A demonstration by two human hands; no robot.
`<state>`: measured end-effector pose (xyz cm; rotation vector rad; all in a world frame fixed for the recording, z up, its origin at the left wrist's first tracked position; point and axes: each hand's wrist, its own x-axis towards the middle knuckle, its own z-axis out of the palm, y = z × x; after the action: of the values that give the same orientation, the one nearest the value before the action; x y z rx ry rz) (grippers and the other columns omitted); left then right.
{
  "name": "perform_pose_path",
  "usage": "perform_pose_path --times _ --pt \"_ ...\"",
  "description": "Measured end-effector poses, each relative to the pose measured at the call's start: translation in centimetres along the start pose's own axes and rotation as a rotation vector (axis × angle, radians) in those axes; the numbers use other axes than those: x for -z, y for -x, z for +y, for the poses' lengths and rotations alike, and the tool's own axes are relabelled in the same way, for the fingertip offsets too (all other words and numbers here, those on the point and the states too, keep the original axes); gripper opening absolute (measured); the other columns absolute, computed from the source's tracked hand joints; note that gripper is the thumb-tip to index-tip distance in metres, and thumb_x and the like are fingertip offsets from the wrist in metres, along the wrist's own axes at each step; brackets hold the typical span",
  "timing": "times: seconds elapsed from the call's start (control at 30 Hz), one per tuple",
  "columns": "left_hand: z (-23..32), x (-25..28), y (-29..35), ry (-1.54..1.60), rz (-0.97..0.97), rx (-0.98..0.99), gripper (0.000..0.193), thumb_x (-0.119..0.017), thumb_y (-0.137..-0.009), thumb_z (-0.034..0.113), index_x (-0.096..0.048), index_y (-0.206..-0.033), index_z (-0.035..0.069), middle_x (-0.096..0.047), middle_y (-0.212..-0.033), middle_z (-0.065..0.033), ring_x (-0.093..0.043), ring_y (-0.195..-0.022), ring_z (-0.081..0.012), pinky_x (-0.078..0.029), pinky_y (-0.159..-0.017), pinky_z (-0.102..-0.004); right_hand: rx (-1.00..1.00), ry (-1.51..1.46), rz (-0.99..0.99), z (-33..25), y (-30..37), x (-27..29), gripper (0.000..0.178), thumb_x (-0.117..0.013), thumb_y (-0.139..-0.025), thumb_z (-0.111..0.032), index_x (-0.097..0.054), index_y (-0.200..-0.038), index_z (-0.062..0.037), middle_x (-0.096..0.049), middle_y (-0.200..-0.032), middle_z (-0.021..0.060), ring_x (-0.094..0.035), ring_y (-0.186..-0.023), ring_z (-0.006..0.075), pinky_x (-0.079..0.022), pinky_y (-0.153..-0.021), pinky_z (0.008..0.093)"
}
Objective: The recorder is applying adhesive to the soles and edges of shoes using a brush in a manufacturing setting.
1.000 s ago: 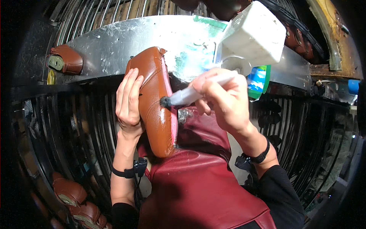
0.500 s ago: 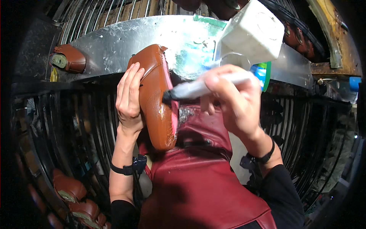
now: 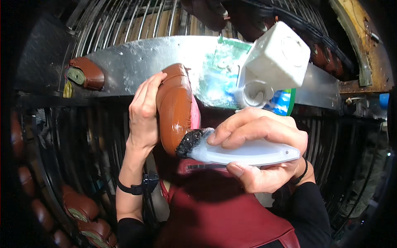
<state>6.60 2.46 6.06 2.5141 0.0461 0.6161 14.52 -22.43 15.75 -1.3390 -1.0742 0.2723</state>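
A brown leather shoe upper (image 3: 174, 109) with a pink edge along its underside stands between my hands, toe toward me. My left hand (image 3: 144, 111) grips it from the left, fingers laid along its side and thumb hidden. In my right hand (image 3: 264, 144) is a brush with a white handle (image 3: 252, 152), pinched between thumb and fingers. Its dark bristles (image 3: 189, 142) touch the shoe's lower edge near the toe. Beyond my right hand stands a white cup-like pot (image 3: 257, 94) under a tilted white square container (image 3: 281, 49).
A metal bench (image 3: 128, 62) curves across the far side, with another brown shoe (image 3: 85, 73) at its left end. A green-and-blue plastic sheet (image 3: 221, 74) covers part of it. More brown shoes (image 3: 78, 202) sit on racks at lower left. My red apron (image 3: 215, 211) is below.
The brush has swung lower, from the shoe's side edge to near its toe, and my right hand has turned over. The shoe has tilted, showing less of its pink edge.
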Motion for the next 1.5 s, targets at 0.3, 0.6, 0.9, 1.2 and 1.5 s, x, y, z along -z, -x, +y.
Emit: perform_pose_path --times 0.3,0.6,0.9,1.2,1.5 --pt "-0.9 2.9 -5.4 0.355 -0.152 0.036 0.067 -0.084 -0.067 -0.003 -0.063 -0.131 0.000 -0.072 -0.115 -0.0212 -0.071 -0.108 -0.0405 -0.056 -0.094 -0.0405 0.247 0.112 0.044 2.8 -4.8 2.2 0.030 -0.076 -0.072 0.003 -0.071 -0.101 0.0090 -0.075 -0.102 0.0236 -0.076 -0.094 0.0300 -0.060 -0.085 0.0370" --pt "-8.3 -1.4 -4.4 1.347 0.085 0.644 0.071 -0.081 -0.074 -0.009 -0.057 -0.140 0.002 -0.068 -0.129 -0.0104 -0.069 -0.118 -0.0252 -0.058 -0.102 -0.0403 -0.528 0.079 0.691 9.2 6.4 1.9 0.010 -0.074 -0.096 -0.005 -0.073 -0.101 0.0045 -0.074 -0.084 0.0112 -0.071 -0.070 0.0160 -0.057 -0.063 0.0312" --pt "-4.4 -2.5 5.3 1.084 0.149 0.418 0.090 -0.082 -0.084 0.026 -0.040 -0.156 -0.009 -0.054 -0.151 -0.0217 -0.056 -0.137 -0.0330 -0.042 -0.118 -0.0443 -0.337 0.277 0.935 12.0 10.8 2.4 0.015 -0.074 -0.100 -0.007 -0.073 -0.107 0.0054 -0.072 -0.089 0.0065 -0.066 -0.059 0.0099 -0.051 -0.049 0.0240" --pt "-1.0 -3.0 8.9 1.172 -0.014 0.616 0.084 -0.086 -0.068 0.010 -0.057 -0.144 -0.011 -0.069 -0.133 -0.0239 -0.068 -0.123 -0.0326 -0.049 -0.113 -0.0433 -0.586 -0.517 1.181 8.7 8.6 3.2 0.030 -0.067 -0.106 -0.023 -0.070 -0.095 0.0056 -0.073 -0.077 0.0169 -0.067 -0.050 0.0213 -0.053 -0.040 0.0304" --pt "0.0 -1.8 7.7 1.343 -0.123 0.640 0.078 -0.083 -0.073 0.015 -0.058 -0.141 -0.013 -0.069 -0.132 -0.0277 -0.070 -0.121 -0.0350 -0.052 -0.111 -0.0447 -0.504 -0.547 0.753 6.7 3.4 2.4 0.013 -0.071 -0.093 -0.006 -0.072 -0.087 0.0050 -0.072 -0.077 0.0124 -0.063 -0.052 0.0150 -0.048 -0.045 0.0273"
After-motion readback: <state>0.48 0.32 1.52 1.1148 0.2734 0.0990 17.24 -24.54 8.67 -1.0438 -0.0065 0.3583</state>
